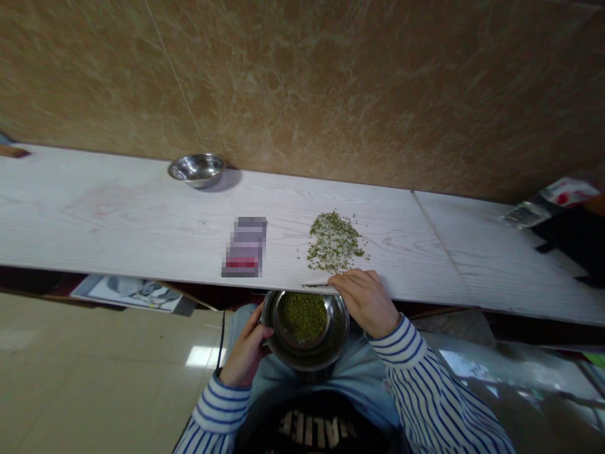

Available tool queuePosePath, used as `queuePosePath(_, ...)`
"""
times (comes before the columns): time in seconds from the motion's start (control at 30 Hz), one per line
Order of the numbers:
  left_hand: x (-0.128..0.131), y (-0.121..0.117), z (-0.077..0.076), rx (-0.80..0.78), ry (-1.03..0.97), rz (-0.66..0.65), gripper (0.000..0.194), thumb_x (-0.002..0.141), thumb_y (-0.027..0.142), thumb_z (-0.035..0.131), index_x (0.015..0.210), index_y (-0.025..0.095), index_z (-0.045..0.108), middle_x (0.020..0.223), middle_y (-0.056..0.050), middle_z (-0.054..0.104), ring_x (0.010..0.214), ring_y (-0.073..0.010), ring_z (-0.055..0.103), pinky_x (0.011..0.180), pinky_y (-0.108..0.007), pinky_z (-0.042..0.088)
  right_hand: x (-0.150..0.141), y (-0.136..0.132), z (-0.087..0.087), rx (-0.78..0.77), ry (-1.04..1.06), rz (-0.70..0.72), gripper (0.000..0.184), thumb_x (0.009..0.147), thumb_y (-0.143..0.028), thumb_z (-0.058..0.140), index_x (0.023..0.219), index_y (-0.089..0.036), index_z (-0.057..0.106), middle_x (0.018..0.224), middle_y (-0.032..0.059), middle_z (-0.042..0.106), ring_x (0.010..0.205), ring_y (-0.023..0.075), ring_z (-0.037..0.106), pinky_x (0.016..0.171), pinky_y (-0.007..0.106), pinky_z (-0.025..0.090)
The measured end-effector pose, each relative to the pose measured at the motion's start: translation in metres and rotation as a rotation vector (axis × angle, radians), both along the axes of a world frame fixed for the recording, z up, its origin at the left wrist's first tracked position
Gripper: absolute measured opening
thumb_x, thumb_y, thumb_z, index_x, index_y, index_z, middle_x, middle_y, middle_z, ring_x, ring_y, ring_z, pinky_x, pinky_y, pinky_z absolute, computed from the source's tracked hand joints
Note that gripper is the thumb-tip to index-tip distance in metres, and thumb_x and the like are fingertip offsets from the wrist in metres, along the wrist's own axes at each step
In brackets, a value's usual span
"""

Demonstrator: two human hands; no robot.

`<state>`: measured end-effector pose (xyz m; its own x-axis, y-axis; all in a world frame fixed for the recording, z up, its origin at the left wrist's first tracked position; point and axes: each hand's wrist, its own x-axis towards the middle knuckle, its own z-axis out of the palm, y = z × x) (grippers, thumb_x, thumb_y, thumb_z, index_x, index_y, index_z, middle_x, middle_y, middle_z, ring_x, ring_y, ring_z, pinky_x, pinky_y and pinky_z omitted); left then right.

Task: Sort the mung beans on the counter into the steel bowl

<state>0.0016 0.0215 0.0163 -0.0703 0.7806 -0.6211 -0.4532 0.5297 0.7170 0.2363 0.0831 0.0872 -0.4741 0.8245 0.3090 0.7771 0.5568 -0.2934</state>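
Below the table's front edge, a steel bowl [338, 350] holds a heap of green mung beans [305, 315]. My left hand [248, 347] grips its left rim, thumb over the edge. On the tabletop beyond the bowl lies a loose spread of mung beans [335, 243]. My right hand [366, 299] rests at the table edge over the bowl's right side, just in front of that spread. Its fingers are drawn together and point left; whatever is between the tips is hidden. A few beans lie along the edge beside them.
A blurred-out phone-like rectangle [246, 246] lies left of the spread beans. An empty steel bowl [197, 170] stands by the wall. A black item [571, 239] and a plastic packet [524, 214] are at the far right. An open drawer [135, 293] juts out below left.
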Motion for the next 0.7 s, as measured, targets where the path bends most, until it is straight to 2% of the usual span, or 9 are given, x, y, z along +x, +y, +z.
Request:
queuePosePath(0.1,0.002,0.001,0.003,-0.001,-0.025,-0.042,0.07,0.062,0.016,0.058,0.131,0.027,0.049,0.095,0.0,0.067,0.076,-0.0179,0.06,0.059,-0.028,0.047,0.003,-0.001,0.001,0.012,0.016,-0.007,0.019,0.092,-0.018,0.047,0.102,-0.021,0.064,0.094,0.0018,0.071,0.092,0.0157,0.058,0.078,0.031,0.034)
queuePosePath(0.3,0.009,0.001,0.006,0.02,-0.048,-0.067,0.069,0.063,0.016,0.057,0.132,0.024,0.047,0.087,0.0,0.066,0.066,-0.0142,0.056,0.059,-0.028,0.047,0.001,-0.002,-0.004,0.069,0.002,-0.116,0.02,0.092,-0.019,0.049,0.104,-0.02,0.064,0.089,0.0033,0.07,0.088,0.0166,0.058,0.075,0.03,0.034)
queuePosePath(0.7,0.014,0.001,0.002,0.03,-0.078,-0.055,0.068,0.065,0.015,0.056,0.131,0.026,0.047,0.088,0.0,0.063,0.07,-0.014,0.053,0.064,-0.03,0.047,-0.018,-0.027,-0.003,0.092,-0.013,-0.029,0.022,0.09,-0.014,0.049,0.107,-0.02,0.061,0.093,0.0023,0.07,0.089,0.0163,0.056,0.076,0.032,0.034)
